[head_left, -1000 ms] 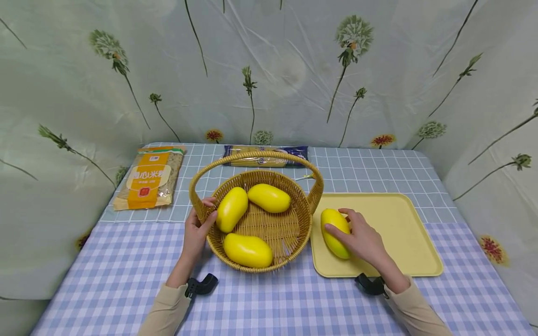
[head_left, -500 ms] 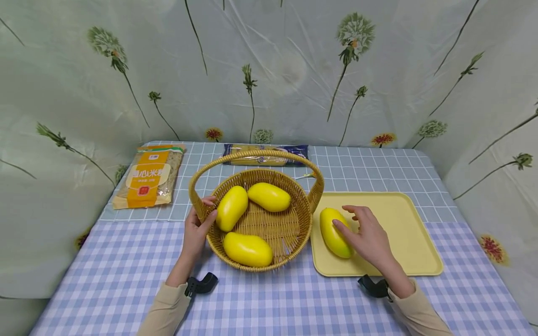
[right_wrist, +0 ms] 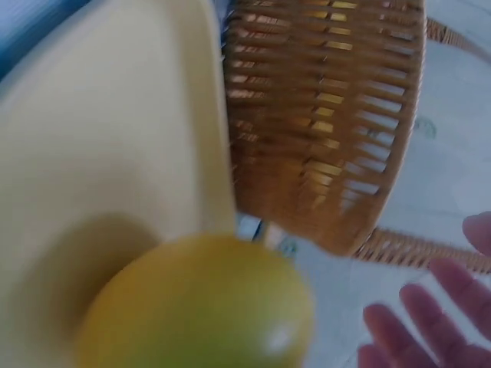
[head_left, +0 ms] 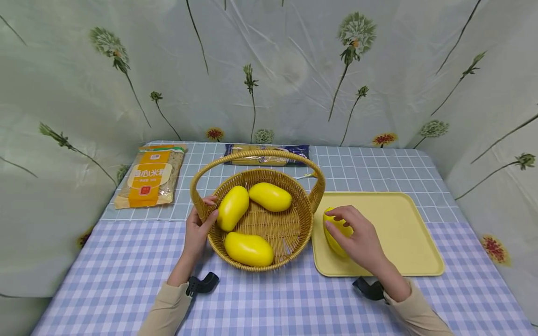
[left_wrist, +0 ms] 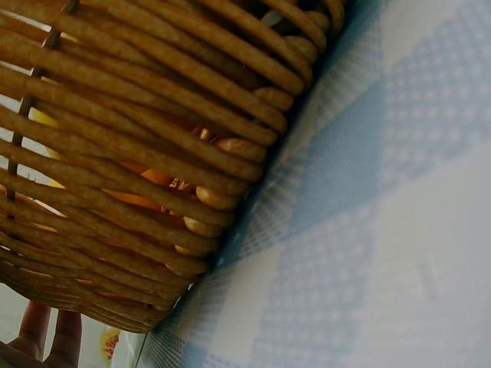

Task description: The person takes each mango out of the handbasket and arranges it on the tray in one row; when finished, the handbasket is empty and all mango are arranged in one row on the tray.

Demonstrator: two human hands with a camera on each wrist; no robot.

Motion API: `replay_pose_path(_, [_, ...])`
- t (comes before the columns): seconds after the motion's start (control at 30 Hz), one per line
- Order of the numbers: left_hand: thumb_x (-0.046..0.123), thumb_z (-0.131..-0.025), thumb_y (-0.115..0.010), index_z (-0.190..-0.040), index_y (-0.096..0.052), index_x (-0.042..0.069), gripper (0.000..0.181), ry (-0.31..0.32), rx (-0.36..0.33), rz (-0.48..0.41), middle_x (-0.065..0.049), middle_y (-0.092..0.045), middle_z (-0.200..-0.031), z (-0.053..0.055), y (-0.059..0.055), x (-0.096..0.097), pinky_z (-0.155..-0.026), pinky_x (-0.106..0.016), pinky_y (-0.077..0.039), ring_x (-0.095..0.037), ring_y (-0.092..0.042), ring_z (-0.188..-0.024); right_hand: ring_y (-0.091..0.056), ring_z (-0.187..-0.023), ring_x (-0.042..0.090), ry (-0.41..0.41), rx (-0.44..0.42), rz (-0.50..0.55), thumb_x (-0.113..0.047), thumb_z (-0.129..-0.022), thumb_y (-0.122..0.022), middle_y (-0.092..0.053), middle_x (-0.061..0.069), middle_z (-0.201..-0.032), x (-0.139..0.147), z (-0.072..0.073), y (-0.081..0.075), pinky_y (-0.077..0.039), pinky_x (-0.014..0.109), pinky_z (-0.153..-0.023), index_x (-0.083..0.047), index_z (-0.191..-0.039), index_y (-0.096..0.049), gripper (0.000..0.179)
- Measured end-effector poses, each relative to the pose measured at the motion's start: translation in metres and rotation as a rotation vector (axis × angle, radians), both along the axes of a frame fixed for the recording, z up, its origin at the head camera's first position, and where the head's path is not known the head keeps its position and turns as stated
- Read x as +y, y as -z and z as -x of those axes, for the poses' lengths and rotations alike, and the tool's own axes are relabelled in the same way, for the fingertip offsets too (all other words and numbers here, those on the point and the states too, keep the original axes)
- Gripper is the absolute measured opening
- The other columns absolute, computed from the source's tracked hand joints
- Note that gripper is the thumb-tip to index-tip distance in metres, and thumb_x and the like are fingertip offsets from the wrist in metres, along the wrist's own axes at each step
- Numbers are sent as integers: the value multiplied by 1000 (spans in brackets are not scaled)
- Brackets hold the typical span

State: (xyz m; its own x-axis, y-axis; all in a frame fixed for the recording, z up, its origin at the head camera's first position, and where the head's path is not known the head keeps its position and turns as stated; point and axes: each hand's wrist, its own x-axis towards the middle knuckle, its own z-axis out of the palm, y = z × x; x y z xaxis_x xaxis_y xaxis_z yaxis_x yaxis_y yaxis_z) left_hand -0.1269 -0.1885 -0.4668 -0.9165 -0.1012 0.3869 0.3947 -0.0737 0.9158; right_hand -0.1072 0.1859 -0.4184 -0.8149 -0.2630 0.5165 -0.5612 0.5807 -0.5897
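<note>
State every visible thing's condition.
Round woven brown basket, upright
Three oval yellow mangoes, lying inside it
Pale yellow rectangular tray, flat
Fourth mango, lying on the tray
Orange and clear plastic bag, lying flat
Blue plastic packet, lying flat
Left hand, gripping the basket
Right hand, over the fourth mango, not gripping

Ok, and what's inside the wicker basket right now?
The wicker basket holds three yellow fruits: a left fruit, a back fruit and a front fruit. Woven floor shows between them; whatever is directly beneath each fruit is covered.
</note>
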Motion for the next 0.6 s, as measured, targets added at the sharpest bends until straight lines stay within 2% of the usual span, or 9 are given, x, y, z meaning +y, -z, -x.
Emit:
replay_pose_path(0.1, [-6,-92,-54,-109,-44,-15,21,-1,-4,4,-25,-50,-125,0,0,0,-103,-27,-33,-23,-45,-122,-59,-80,13,-91,49,11,-2,-79,-74,-64,-2,-95,-9,1,-7,-51,31,-60,-8,-100,-67,24])
replay_pose_path(0.27, [-7,-92,-54,-109,-43,-15,21,-2,4,3,-28,-49,-125,0,0,0,-103,-27,-33,-23,-45,-122,-58,-77,8,-226,64,19,-5,-81,-72,-65,-5,-93,-26,3,-20,-51,29,-56,-10,-100,-67,20])
replay_pose_path(0.4, [-7,-92,-54,-109,-44,-15,21,1,3,2,-27,-49,-125,0,1,-1,-103,-27,-34,-23,-45,-122,-57,-76,4,-303,49,16,-9,-84,-71,-64,-9,-92,-40,7,-30,-50,28,-55,-14,-99,-68,16])
replay_pose_path(0.6, [-7,-92,-54,-109,-44,-15,21,6,9,-2,-28,-48,-125,1,3,-1,-103,-28,-34,-24,-45,-122,-57,-76,0,-372,-7,-23,-18,-88,-68,-64,-14,-91,-59,13,-41,-51,23,-59,-18,-97,-68,9])
